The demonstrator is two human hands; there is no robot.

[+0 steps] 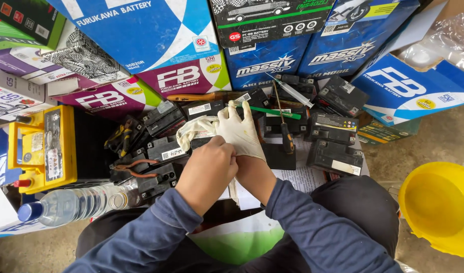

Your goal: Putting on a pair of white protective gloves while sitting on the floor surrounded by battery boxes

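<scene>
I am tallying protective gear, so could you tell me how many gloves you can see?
2: one white glove worn on the right hand, and a second glove draped beside it above the bare left hand. Others may be hidden.

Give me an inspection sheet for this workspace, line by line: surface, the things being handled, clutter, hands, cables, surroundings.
Surface: concrete floor, with papers spread under the work.
Things handled: white latex glove on the right hand; a second white glove hangs loose beside it.
Clutter: small black batteries, yellow battery, pliers, screwdriver, syringe, clear water bottle.
Hands: left hand bare, gripping the glove cuff at the right wrist; right hand's fingers spread.
Cables: nothing seen.
Surroundings: stacked cardboard battery boxes behind, yellow plastic bowl at right.
</scene>
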